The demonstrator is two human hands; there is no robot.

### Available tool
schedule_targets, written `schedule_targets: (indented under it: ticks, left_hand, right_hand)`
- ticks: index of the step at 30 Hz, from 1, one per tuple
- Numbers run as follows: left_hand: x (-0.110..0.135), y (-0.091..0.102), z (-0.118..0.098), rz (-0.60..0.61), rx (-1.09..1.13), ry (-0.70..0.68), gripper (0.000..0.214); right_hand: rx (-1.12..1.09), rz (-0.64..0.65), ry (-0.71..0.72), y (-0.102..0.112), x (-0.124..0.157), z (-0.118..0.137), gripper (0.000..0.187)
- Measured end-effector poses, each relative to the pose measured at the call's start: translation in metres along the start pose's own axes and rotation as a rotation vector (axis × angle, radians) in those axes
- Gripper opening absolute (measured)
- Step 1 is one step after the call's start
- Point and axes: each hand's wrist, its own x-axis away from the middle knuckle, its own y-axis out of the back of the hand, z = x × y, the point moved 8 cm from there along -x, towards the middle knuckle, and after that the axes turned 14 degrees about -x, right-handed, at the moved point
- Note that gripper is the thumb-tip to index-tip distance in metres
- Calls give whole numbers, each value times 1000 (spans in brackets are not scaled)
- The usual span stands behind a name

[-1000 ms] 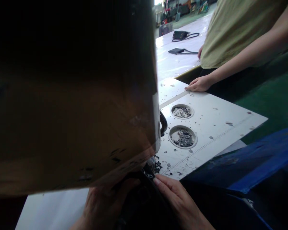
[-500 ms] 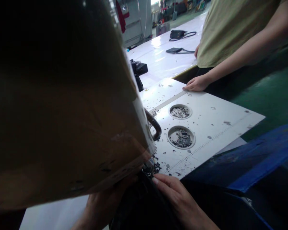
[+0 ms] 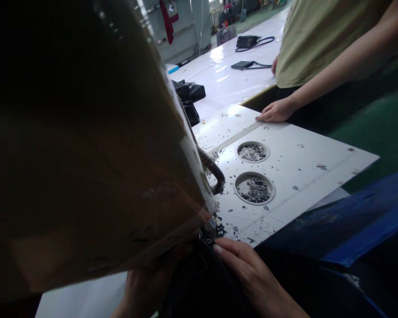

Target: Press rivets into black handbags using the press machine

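A large brown cardboard box [image 3: 86, 145] tilts close to the camera and fills the left of the view. Under its lower edge my left hand [image 3: 149, 282] grips dark black material [image 3: 199, 282], its fingers curled and partly hidden. My right hand [image 3: 252, 274] lies on the same black material, fingers together and pressed near small dark bits [image 3: 219, 229] at the white board's front edge. The white board [image 3: 298, 172] has two round recesses [image 3: 254, 188] holding dark scraps. A coiled dark cable [image 3: 215, 172] hangs by the box's edge.
Another person in a yellow-green shirt [image 3: 318, 39] stands at the right, one hand [image 3: 275, 112] resting on the board's far corner. Black devices [image 3: 189, 95] and pouches with straps [image 3: 248, 42] lie on the long white table. A blue sheet [image 3: 351, 221] covers the lower right.
The cardboard box has tilted and swung left, uncovering the black devices and more of the white table. My hands have stayed at the black material.
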Motion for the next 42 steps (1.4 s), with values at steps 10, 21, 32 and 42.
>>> schedule_targets:
  ticks: [10, 21, 32, 42]
  left_hand:
    - [1, 4, -9, -33, 17, -7, 18]
    - [0, 7, -14, -85, -95, -174, 13]
    - [-1, 8, -13, -96, -42, -167, 17]
    - [-4, 12, -23, -78, 119, -150, 21]
  right_hand:
    - [-27, 52, -35, -5, -2, -1, 44]
    - [-37, 47, -54, -2, -2, -9, 46]
    - [-67, 103, -86, -7, -3, -9, 43]
    - [2, 122, 21, -7, -5, -9, 38]
